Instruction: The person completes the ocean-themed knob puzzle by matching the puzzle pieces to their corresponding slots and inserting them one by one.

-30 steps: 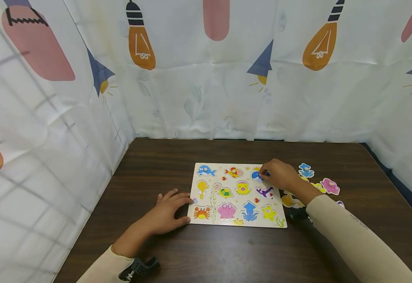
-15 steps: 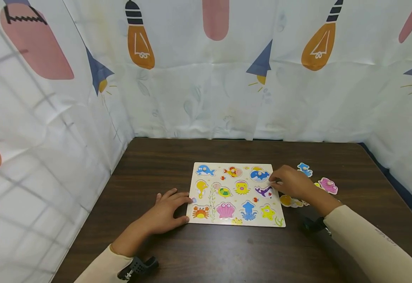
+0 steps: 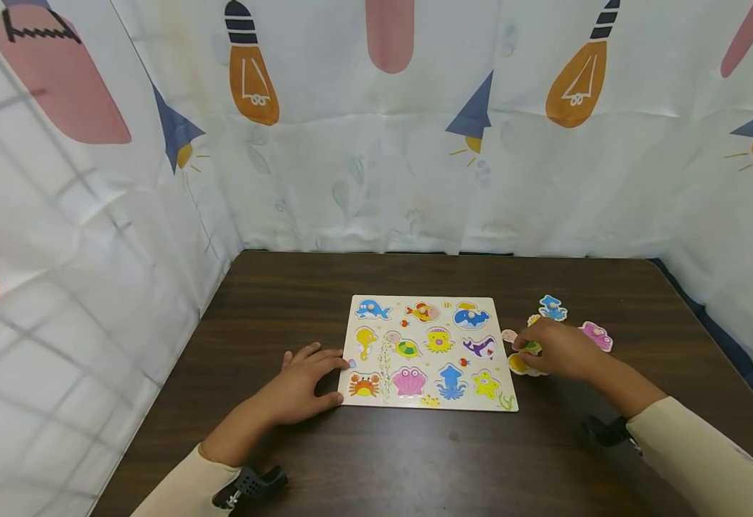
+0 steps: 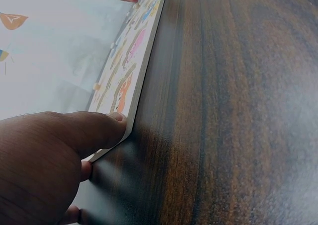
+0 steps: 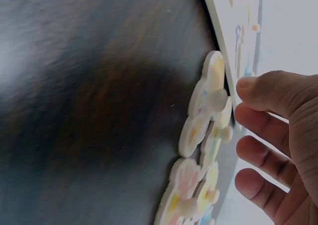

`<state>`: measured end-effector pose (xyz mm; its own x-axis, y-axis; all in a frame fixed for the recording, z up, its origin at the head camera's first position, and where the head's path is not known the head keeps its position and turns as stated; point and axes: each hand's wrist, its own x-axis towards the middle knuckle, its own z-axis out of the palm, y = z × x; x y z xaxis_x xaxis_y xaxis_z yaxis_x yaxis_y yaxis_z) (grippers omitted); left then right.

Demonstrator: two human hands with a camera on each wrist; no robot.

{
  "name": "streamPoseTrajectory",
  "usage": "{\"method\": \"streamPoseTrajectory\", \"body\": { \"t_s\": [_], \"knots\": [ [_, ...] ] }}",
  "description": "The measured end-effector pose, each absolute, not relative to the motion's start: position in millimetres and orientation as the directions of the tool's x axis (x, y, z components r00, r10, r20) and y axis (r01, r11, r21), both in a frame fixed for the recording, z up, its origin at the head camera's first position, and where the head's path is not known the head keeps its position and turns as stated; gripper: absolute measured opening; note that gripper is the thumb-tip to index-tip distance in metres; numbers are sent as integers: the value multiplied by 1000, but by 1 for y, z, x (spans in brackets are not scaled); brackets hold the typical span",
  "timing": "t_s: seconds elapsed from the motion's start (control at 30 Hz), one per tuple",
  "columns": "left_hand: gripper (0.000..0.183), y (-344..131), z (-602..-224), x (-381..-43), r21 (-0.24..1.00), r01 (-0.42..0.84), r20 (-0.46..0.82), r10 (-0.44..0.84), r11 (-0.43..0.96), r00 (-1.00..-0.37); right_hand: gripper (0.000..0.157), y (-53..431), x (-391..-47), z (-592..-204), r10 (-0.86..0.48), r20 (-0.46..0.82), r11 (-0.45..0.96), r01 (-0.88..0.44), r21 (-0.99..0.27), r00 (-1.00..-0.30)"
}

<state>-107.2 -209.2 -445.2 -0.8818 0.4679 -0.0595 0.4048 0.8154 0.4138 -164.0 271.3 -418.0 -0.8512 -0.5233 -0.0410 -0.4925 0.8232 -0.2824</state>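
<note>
A white sea-animal puzzle board (image 3: pixel 428 396) lies on the dark table. Along its top row sit knobbed pieces: a blue whale (image 3: pixel 372 309), a fish (image 3: pixel 422 311) and a second whale (image 3: pixel 471 318). My left hand (image 3: pixel 303 385) rests at the board's left edge, with its thumb (image 4: pixel 112 121) touching the near corner. Right of the board, my right hand (image 3: pixel 560 350) hovers over loose knobbed pieces, partly hiding a turtle piece (image 3: pixel 509 335). In the right wrist view its thumb and fingers are slightly bent, apart from the white knobs (image 5: pixel 216 101), with nothing between them.
Among the loose pieces are a yellow-and-white one (image 3: pixel 520 365), a blue one (image 3: pixel 553 309) and a pink one (image 3: pixel 598 336). A patterned white curtain (image 3: pixel 376 179) hangs behind the table (image 3: pixel 415 459) and at both sides.
My right hand has left the whale piece at the board's upper right, which now lies in its slot, and moved right and down over the loose pieces. The left hand stays in place.
</note>
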Motion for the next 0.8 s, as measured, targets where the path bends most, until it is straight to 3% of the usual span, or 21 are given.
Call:
{"method": "streamPoseTrajectory", "body": {
  "t_s": [0.23, 0.8],
  "knots": [
    [52, -208, -444, -107, 414, 402, -61, 465, 817, -883, 12, 282, -157, -425, -565, -51, 795, -527, -300, -824],
    [51, -208, -444, -107, 417, 399, -63, 464, 817, -884, 12, 283, -148, -426, -550, -72, 814, -514, -271, -832]
  ]
}}
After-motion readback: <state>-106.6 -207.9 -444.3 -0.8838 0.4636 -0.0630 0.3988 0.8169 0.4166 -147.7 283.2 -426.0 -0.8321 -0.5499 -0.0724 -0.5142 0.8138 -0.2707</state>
